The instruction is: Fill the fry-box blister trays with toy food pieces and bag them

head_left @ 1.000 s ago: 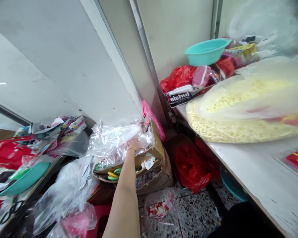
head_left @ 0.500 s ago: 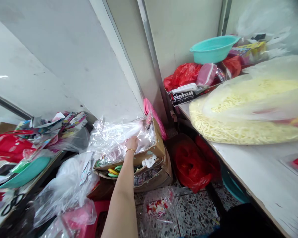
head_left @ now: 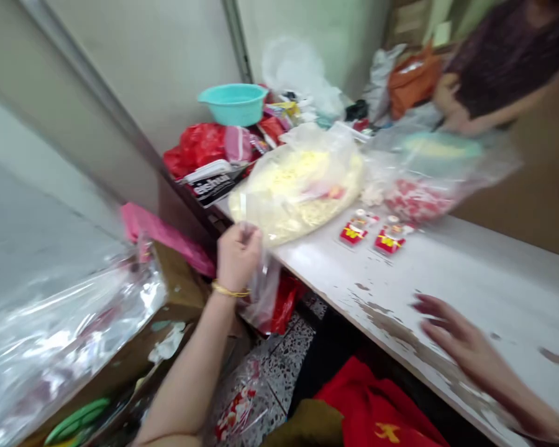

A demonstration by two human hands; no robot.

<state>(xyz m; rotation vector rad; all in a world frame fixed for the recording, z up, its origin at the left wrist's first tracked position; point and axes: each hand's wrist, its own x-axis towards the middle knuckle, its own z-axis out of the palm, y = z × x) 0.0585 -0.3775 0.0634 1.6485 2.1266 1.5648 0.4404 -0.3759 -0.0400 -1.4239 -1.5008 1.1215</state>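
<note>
My left hand, with a gold bracelet at its wrist, is closed in a pinch on a clear plastic bag. The thin bag hangs below my fingers beside the table edge and is blurred by motion. Just behind that hand, a large bag of pale yellow strands or small pieces lies on the table. My right hand hovers over the worn tabletop with its fingers apart and holds nothing. Beyond it lie two small red packs with a yellow mark, a left pack and a right pack.
A cardboard box full of clear plastic bags stands at the left. At the back of the table are a turquoise basin and red bags. Another person is beyond a bag of red-and-white pieces.
My left hand has come out of the box of plastic bags and moved to the table edge, holding a clear bag. My view has swung right, and my right hand has appeared.
</note>
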